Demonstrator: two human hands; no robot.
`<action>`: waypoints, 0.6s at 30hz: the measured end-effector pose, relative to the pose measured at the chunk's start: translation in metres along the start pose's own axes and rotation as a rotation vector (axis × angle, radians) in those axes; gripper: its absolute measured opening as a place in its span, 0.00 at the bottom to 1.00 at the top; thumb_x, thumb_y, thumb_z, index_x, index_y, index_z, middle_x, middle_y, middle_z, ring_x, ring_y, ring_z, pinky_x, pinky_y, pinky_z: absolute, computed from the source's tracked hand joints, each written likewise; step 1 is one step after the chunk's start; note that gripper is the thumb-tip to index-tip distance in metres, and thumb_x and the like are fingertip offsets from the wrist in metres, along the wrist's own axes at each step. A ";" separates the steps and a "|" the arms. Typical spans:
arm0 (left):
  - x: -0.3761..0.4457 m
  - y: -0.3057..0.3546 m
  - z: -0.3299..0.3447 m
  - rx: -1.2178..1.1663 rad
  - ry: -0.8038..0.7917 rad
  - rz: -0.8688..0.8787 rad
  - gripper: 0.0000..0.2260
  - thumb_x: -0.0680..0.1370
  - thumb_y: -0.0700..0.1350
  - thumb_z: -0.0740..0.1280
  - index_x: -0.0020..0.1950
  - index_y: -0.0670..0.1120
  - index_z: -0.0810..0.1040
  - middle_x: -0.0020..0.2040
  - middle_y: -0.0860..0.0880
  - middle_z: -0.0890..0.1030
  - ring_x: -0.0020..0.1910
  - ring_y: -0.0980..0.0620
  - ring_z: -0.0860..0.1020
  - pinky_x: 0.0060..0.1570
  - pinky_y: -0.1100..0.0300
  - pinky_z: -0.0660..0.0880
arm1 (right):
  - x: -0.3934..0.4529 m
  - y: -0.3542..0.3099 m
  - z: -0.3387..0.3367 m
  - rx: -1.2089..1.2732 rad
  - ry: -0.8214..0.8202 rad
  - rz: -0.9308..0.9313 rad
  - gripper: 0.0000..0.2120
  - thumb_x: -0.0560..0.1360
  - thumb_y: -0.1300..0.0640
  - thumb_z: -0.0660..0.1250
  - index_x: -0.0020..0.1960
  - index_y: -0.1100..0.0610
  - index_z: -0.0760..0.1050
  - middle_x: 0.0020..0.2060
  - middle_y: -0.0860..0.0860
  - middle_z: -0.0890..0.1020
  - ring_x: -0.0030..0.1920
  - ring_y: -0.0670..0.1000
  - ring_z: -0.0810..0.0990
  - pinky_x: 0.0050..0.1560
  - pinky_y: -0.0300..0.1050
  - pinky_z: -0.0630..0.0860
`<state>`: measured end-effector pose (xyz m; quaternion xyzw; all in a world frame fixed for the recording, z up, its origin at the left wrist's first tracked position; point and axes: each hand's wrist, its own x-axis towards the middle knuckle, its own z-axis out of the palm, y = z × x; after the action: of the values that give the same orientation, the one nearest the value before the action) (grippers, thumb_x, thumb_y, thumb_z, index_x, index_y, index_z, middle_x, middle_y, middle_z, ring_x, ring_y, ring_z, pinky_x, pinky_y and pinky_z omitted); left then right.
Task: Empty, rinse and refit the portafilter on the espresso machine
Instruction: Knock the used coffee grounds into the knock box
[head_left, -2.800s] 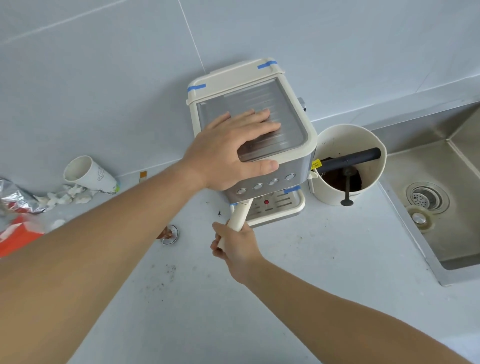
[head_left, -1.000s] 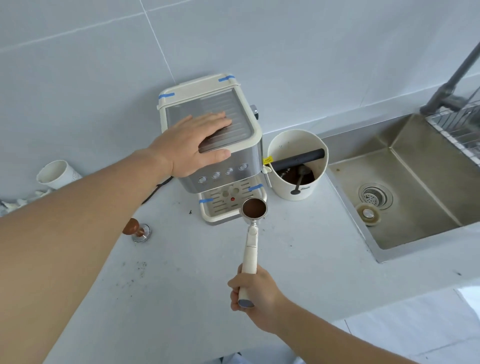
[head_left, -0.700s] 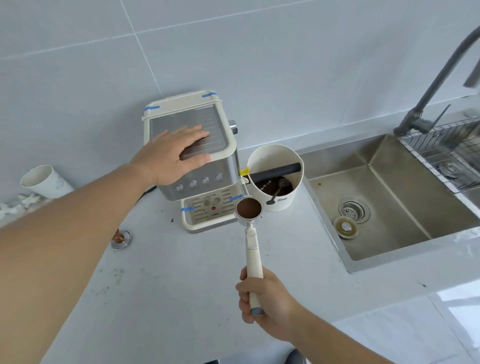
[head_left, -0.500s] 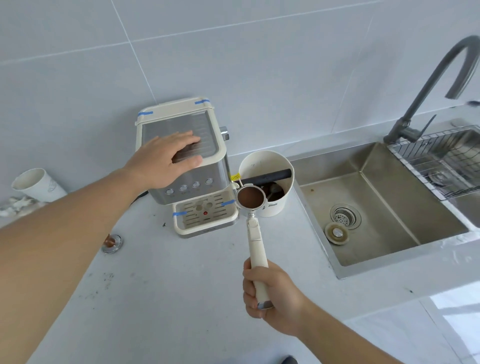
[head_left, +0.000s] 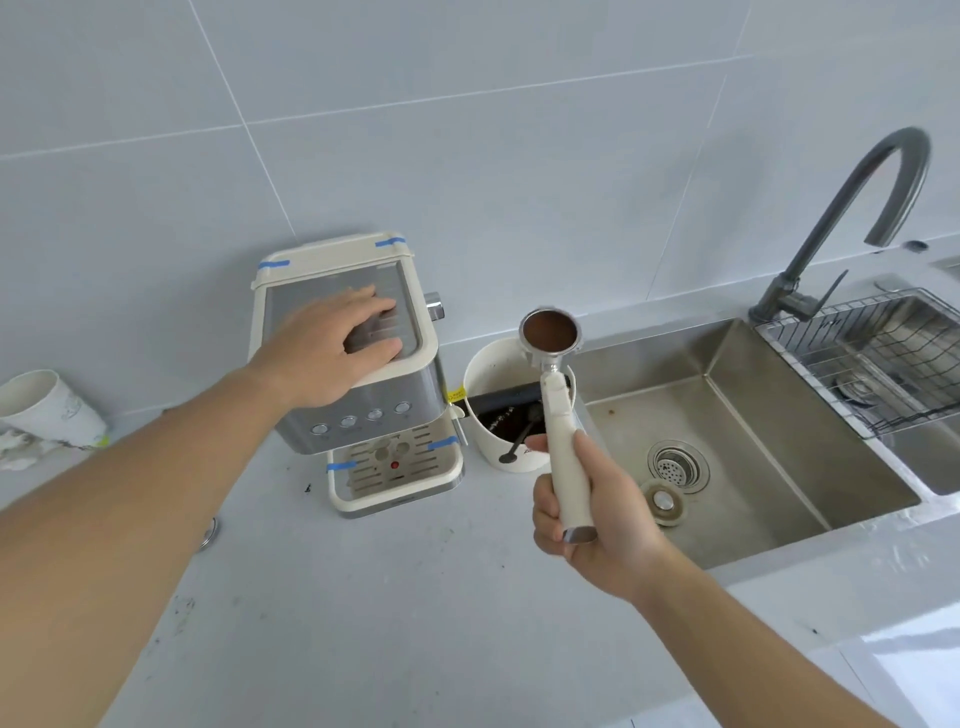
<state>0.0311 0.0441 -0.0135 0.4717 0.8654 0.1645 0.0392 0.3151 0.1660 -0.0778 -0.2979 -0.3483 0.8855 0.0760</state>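
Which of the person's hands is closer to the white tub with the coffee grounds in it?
The right hand. It holds the portafilter just in front of the tub. The left hand lies flat on top of the espresso machine, beside the tub.

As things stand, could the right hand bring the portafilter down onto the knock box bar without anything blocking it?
Probably yes. The right hand holds the portafilter above the knock box, whose open top leaves the bar exposed. The left hand rests on the espresso machine, off to the side.
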 end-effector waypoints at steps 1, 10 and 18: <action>0.000 0.000 0.000 0.002 -0.003 -0.004 0.25 0.77 0.59 0.64 0.73 0.55 0.68 0.78 0.51 0.63 0.76 0.50 0.60 0.73 0.52 0.56 | 0.004 -0.004 -0.002 0.005 0.002 -0.016 0.18 0.82 0.44 0.55 0.58 0.56 0.75 0.27 0.55 0.67 0.23 0.52 0.64 0.28 0.42 0.60; 0.000 0.003 -0.001 -0.064 0.023 -0.042 0.24 0.76 0.58 0.65 0.72 0.58 0.69 0.77 0.56 0.63 0.76 0.55 0.59 0.75 0.54 0.53 | 0.033 -0.022 -0.029 0.002 0.066 -0.043 0.13 0.79 0.49 0.62 0.57 0.57 0.74 0.30 0.54 0.71 0.25 0.51 0.69 0.25 0.41 0.66; 0.003 -0.003 0.002 -0.122 0.068 -0.044 0.20 0.77 0.58 0.64 0.69 0.58 0.73 0.76 0.55 0.67 0.75 0.57 0.62 0.75 0.53 0.55 | 0.073 -0.020 -0.044 -0.183 0.211 -0.035 0.06 0.79 0.55 0.64 0.54 0.56 0.69 0.31 0.53 0.73 0.25 0.51 0.68 0.25 0.41 0.66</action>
<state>0.0274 0.0459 -0.0158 0.4435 0.8647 0.2322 0.0419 0.2806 0.2314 -0.1246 -0.3889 -0.4227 0.8124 0.1004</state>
